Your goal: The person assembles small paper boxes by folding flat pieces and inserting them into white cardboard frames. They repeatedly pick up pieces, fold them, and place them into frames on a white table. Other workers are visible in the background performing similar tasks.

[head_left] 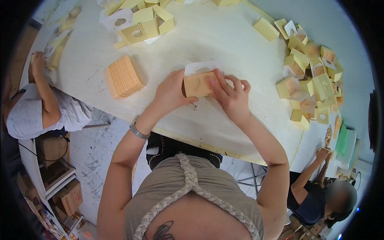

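Both of my hands hold a small tan cardboard box with a heart-shaped cut-out, resting on the pale wooden table. My left hand grips its left end; a metal bracelet sits on that wrist. My right hand covers its right end, fingers pressing on top. A white card insert sticks out behind the box. A stack of flat orange-tan card pieces lies to the left of my left hand.
A pile of folded yellow boxes fills the table's right side; more yellow and white box parts lie at the far edge. One person sits at the left, another at the lower right. Cartons on shelves stand at lower left.
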A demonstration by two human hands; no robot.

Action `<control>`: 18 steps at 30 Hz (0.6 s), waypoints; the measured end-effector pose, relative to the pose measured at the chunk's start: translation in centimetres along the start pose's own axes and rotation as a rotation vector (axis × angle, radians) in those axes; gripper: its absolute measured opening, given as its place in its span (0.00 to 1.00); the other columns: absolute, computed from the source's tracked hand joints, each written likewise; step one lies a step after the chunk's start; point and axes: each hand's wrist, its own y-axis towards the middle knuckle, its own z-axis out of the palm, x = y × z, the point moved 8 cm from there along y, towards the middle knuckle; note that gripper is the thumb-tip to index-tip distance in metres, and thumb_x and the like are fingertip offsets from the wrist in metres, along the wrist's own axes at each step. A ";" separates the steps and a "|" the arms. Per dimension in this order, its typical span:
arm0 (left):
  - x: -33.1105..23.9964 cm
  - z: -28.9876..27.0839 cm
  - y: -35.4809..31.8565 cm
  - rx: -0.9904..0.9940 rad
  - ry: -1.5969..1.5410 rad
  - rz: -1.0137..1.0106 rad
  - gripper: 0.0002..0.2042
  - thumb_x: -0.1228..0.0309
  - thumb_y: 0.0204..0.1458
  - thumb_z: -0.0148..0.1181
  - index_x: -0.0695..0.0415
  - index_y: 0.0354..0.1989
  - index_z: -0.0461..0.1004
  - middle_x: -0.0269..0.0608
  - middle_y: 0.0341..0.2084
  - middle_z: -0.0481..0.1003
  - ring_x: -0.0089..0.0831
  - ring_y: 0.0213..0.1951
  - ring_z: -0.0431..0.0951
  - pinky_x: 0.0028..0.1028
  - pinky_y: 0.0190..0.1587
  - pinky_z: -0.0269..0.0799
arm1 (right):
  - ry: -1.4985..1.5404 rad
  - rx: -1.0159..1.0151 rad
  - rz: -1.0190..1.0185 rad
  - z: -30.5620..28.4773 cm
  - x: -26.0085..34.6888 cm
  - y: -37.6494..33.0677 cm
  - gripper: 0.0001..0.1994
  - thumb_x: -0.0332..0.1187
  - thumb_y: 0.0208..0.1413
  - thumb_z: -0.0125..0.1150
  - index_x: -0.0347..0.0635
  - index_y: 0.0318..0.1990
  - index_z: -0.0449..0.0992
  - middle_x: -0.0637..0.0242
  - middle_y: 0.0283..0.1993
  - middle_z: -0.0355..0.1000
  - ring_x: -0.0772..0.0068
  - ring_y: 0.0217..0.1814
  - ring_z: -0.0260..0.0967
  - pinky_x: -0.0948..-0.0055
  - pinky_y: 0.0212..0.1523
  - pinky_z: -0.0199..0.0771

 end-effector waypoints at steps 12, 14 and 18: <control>0.1 0.5 -0.4 -0.017 0.051 0.016 0.37 0.60 0.30 0.79 0.59 0.50 0.68 0.46 0.44 0.74 0.45 0.50 0.73 0.38 0.48 0.72 | 0.078 0.089 0.036 -2.0 0.2 1.1 0.16 0.30 0.46 0.65 0.41 0.45 0.77 0.66 0.53 0.74 0.66 0.57 0.64 0.47 0.59 0.53; 0.2 0.3 -0.5 -0.029 0.051 0.013 0.37 0.59 0.30 0.79 0.59 0.49 0.68 0.47 0.43 0.74 0.45 0.49 0.74 0.38 0.47 0.72 | 0.012 0.042 0.082 -2.0 0.1 2.0 0.14 0.30 0.47 0.66 0.43 0.43 0.78 0.69 0.52 0.75 0.67 0.56 0.65 0.48 0.58 0.52; 0.0 0.6 -0.6 -0.078 0.064 0.051 0.35 0.58 0.29 0.79 0.61 0.45 0.68 0.48 0.40 0.73 0.46 0.45 0.74 0.38 0.43 0.73 | 0.097 -0.033 0.314 -0.7 -0.2 2.0 0.13 0.28 0.47 0.65 0.46 0.43 0.79 0.74 0.48 0.77 0.67 0.52 0.65 0.52 0.56 0.52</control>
